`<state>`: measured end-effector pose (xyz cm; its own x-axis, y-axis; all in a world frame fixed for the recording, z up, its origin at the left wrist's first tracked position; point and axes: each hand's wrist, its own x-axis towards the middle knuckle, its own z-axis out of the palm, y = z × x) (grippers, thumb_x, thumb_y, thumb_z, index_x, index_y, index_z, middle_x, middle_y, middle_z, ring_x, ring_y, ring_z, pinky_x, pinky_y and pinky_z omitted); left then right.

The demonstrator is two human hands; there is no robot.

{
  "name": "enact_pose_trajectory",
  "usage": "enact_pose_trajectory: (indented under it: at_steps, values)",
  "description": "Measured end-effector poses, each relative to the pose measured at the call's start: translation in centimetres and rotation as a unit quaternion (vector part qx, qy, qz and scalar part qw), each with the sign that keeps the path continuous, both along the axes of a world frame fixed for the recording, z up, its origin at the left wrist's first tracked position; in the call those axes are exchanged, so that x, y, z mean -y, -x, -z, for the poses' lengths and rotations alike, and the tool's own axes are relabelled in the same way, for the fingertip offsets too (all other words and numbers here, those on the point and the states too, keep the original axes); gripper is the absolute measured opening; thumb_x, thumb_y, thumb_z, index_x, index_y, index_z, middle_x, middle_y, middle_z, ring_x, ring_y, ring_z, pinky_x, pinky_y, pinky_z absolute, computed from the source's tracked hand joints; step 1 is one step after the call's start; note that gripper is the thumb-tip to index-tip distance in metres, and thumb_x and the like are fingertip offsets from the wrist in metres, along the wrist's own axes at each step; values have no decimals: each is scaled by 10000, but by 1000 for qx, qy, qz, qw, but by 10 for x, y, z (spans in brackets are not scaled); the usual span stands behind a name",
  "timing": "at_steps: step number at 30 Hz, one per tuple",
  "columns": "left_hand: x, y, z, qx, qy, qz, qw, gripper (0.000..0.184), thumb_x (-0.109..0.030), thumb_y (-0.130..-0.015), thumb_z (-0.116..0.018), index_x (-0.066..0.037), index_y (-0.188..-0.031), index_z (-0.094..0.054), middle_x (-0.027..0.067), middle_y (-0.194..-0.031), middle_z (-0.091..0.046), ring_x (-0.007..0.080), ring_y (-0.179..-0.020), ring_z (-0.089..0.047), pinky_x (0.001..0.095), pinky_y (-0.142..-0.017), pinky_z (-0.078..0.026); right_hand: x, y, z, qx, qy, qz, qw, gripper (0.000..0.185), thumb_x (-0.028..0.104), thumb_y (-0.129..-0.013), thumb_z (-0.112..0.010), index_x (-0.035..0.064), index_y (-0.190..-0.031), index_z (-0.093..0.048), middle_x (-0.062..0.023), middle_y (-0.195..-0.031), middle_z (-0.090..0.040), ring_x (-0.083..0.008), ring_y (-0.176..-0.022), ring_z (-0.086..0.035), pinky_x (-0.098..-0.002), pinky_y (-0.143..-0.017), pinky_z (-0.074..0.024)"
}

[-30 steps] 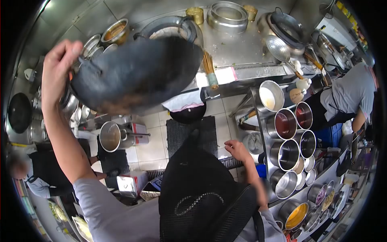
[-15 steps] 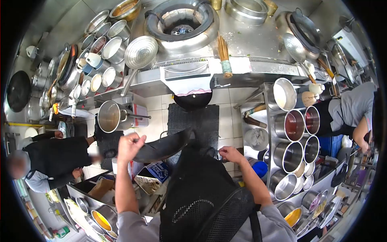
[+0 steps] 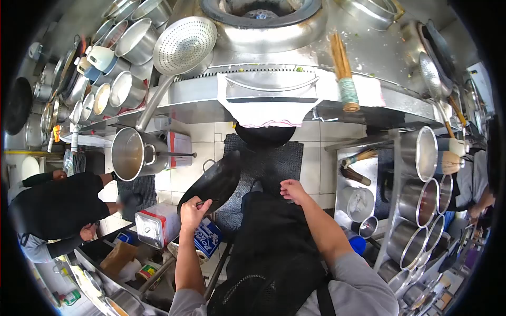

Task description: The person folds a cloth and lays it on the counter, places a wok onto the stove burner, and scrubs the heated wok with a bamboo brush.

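My left hand (image 3: 194,211) is closed on the rim of a black wok (image 3: 217,181), which hangs tilted over the dark floor mat. A small loop handle shows on the wok's far side. My right hand (image 3: 293,191) hangs in front of my black apron (image 3: 269,237), apart from the wok, with its fingers curled in. What it may hold is hidden. Ahead, a second dark pan (image 3: 263,136) shows partly below a white cloth (image 3: 270,113) draped over the stove's front rail.
Ahead are the wok burner (image 3: 263,39), a perforated ladle (image 3: 184,46) and a bamboo brush (image 3: 345,79). To the left stand a steel pot (image 3: 129,152), a tin (image 3: 158,226) and a person in a black apron (image 3: 58,210). A pot rack (image 3: 392,210) and another person are at right.
My view has moved closer to the stove. The wok has swung from lying sideways to pointing up and forward, and my left hand has moved lower and to the right.
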<state>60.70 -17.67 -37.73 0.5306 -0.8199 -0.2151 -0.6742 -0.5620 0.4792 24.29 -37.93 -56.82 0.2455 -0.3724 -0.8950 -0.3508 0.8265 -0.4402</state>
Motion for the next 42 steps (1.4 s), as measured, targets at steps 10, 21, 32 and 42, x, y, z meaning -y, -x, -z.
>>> enact_pose_trajectory:
  at_steps: [10, 21, 32, 42]
  values:
    - [7, 1, 66, -27, 57, -122, 991, 424, -267, -837, -938, 1, -732, -627, 41, -576, -560, 101, -563, -454, 318, -526, -431, 54, -126, 212, -65, 475, -316, 819, 353, 144, -918, -684, 18, -1244, -739, -234, -1294, -695, -390, -1198, -677, -449, -1075, -535]
    - [-15, 21, 113, -25, 140, -161, 977, 409, -247, -844, -936, -34, -732, -605, -61, -599, -504, 38, -585, -399, 244, -515, -326, 75, -191, 312, -91, 477, -424, 765, 684, 215, -931, -721, 46, -1542, -465, -222, -1524, -533, -390, -1437, -496, -505, -1203, -435]
    - [30, 27, 122, 50, 137, -59, 988, 444, -269, -818, -944, -2, -748, -597, -5, -622, -509, 90, -611, -418, 288, -555, -377, 83, -32, 355, -326, 590, -414, 612, 198, 302, -849, -769, 132, -947, -794, -35, -1010, -790, -254, -1179, -656, -462, -934, -552]
    - [92, 41, 161, 103, 173, 41, 979, 445, -291, -816, -939, 17, -812, -617, 101, -648, -604, 187, -584, -525, 350, -573, -457, 54, 63, 321, -340, 533, -450, 630, 192, 332, -899, -734, 189, -984, -830, -54, -963, -809, -255, -1008, -731, -429, -848, -593]
